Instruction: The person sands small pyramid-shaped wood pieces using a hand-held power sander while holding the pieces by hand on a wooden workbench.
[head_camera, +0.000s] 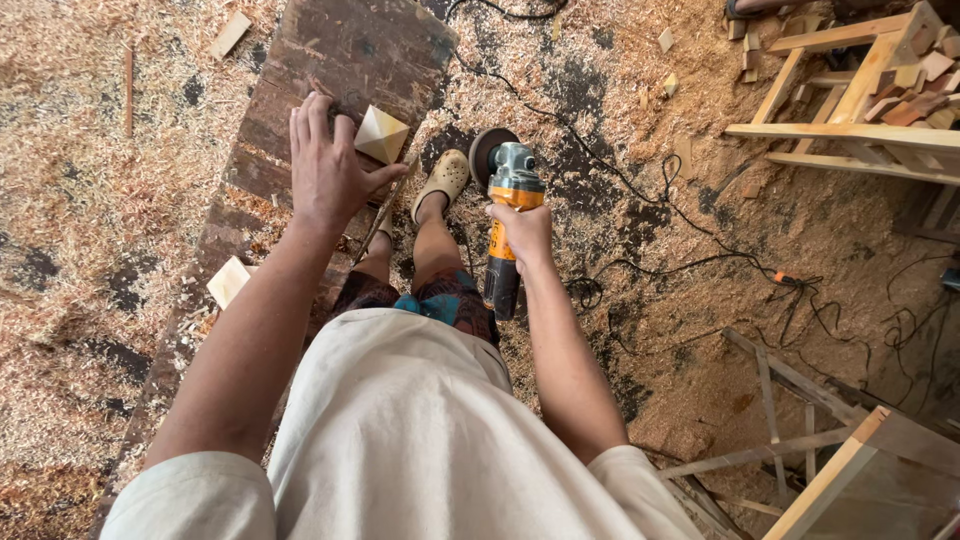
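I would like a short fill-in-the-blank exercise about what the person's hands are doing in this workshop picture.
1. The right hand grips an orange and grey ____ by its body.
2. The left hand rests on the dark plank, touching a small pyramid-shaped ____ block.
3. The floor is covered in wood ____.
4. The person's foot wears a beige ____.

Missing words: angle grinder; wooden; shavings; clog

Bare plank (330, 50) ahead — wooden block (381, 134) crowds the thumb side.
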